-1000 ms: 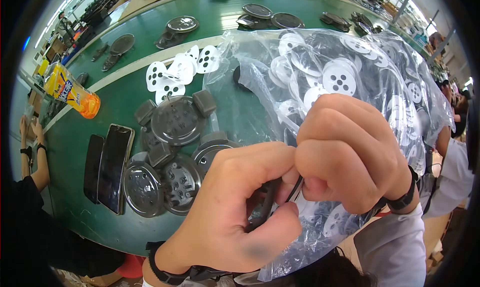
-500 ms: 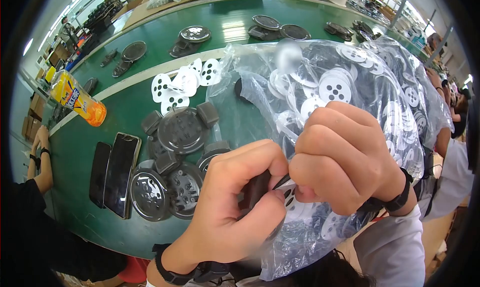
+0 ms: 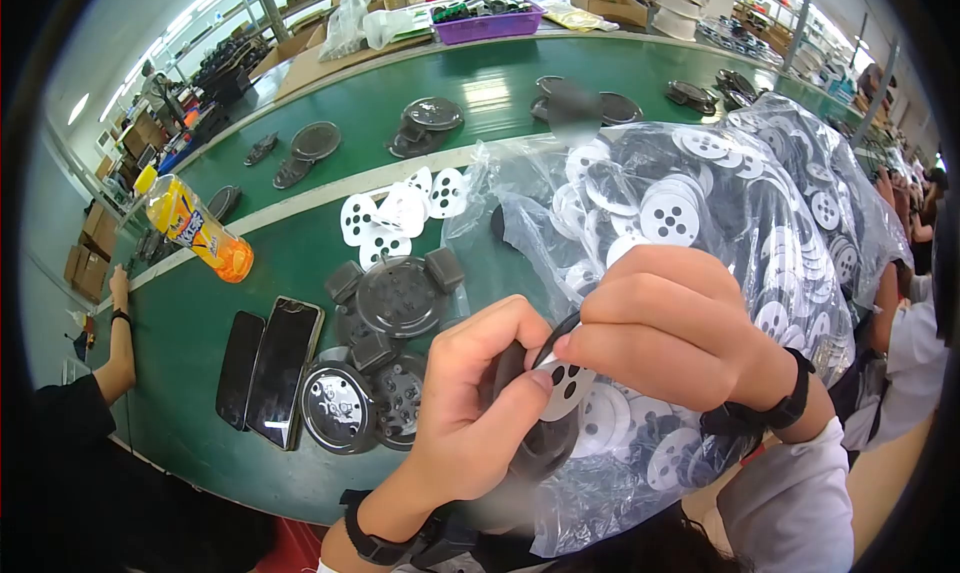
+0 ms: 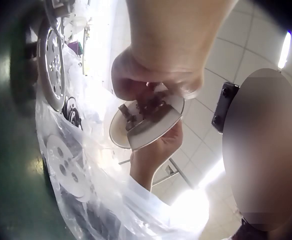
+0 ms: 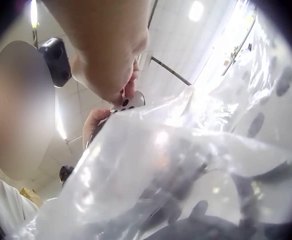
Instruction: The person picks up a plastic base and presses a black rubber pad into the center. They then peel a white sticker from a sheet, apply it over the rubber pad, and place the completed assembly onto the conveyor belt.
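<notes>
Tabletop bottle (image 3: 195, 226), head view only; left hand (image 3: 468, 408) clasping housing (image 3: 543, 450), right hand (image 3: 668, 333) pinching disc (image 3: 567, 389)

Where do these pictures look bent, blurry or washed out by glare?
Head view: the green table bows, corners go black, a dark smudge is blurred, yet the perforated white disc looks fairly sharp; left wrist view: white glare low down, a blurred oval at right; right wrist view: the plastic bag is soft, streaked with highlights.
</notes>
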A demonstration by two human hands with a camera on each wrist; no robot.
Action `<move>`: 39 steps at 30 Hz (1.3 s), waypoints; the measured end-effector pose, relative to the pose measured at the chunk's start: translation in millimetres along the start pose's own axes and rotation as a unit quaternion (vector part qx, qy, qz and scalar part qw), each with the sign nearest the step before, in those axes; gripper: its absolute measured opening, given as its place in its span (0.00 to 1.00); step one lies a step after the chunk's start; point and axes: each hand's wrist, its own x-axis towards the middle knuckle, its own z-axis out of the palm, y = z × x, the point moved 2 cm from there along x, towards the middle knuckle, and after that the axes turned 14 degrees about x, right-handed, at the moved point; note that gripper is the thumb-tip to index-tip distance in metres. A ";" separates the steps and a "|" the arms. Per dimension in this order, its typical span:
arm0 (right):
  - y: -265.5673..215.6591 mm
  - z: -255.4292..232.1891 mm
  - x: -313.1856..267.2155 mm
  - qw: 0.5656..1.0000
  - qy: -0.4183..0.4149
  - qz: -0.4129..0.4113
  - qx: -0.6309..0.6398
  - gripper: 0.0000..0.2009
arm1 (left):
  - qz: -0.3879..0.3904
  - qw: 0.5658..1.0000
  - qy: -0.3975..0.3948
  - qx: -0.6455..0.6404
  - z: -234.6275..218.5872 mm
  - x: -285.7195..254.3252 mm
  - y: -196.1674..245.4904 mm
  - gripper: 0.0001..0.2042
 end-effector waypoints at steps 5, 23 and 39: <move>-2.8 3.7 -1.2 0.999 0.030 -0.003 0.010 0.11 | -0.021 0.998 -0.052 -0.014 1.8 4.5 2.8 0.09; 71.7 -41.9 -38.7 0.827 0.415 0.277 0.259 0.02 | -0.006 0.995 0.099 -0.003 -22.6 12.1 -3.2 0.09; 149.3 100.9 29.3 0.906 -0.034 0.375 0.196 0.12 | 0.173 0.899 0.368 0.164 -57.4 -6.1 22.8 0.09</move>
